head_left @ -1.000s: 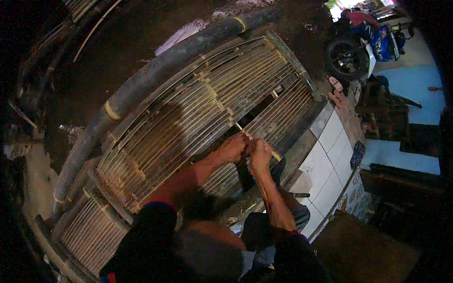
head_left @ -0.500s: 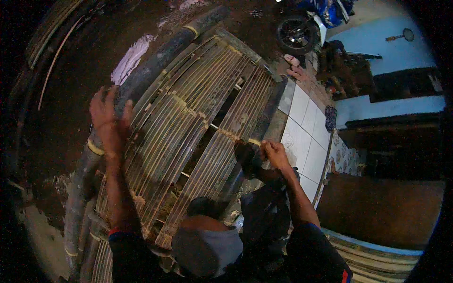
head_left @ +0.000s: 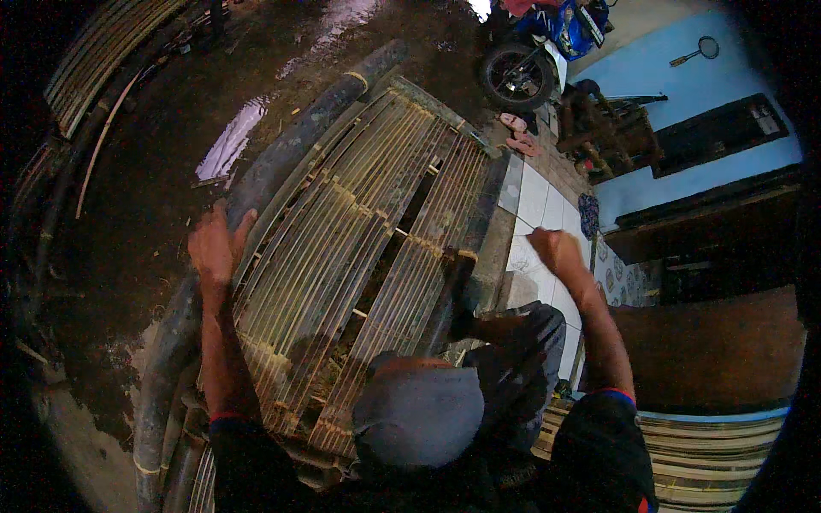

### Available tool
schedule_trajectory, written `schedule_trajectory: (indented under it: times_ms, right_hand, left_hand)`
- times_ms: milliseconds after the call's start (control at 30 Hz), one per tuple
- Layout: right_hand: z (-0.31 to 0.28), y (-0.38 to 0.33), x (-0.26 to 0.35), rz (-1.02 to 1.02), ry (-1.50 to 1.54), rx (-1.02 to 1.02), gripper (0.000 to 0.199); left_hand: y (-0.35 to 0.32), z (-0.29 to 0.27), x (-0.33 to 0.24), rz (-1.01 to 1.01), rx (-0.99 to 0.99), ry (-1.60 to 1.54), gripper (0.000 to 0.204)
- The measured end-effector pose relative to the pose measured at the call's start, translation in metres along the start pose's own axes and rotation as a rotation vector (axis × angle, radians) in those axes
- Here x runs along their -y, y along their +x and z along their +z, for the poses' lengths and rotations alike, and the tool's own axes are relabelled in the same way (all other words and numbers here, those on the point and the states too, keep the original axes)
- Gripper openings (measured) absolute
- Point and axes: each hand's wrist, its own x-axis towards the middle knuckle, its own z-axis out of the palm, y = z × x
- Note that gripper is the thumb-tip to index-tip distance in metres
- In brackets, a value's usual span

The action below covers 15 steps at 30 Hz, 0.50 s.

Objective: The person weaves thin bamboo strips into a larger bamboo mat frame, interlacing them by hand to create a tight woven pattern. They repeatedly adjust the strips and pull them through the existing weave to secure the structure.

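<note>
We are keeping the slatted panel (head_left: pixel 299 265) between our hands. Our right hand (head_left: pixel 560 252) is swinging off the yellow binding (head_left: pixel 467 254), leaving it untouched, and is passing above the white tiles (head_left: pixel 534 192); its fingers are curling together, but we cannot tell on what. Our left hand (head_left: pixel 215 248) is settling on the dark pole (head_left: pixel 282 150), thumb standing apart. Farther off, a motorbike (head_left: pixel 517 77) is standing.

I count two bare grips of my own, a left grip (head_left: pixel 218 248) and a right grip (head_left: pixel 560 252), one slatted, yellow-brown bamboo frame (head_left: pixel 342 218), one blue-and-white motorcycle (head_left: pixel 564 32), two pink sandals (head_left: pixel 513 122) and one round-headed racket (head_left: pixel 707 48).
</note>
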Motion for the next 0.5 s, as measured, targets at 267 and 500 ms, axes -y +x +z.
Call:
schedule_trajectory:
  times_ms: [267,500]
  right_hand:
    - [-0.043,-0.066,-0.154,0.275,-0.345,0.080,0.027]
    - [0.073,-0.093,-0.153,0.392,-0.063,0.058,0.035]
  left_hand:
    - [0.000,0.007,-0.008,0.049,-0.137,-0.035,0.066]
    - [0.005,0.005,-0.019,-0.083,-0.037,0.079,0.067]
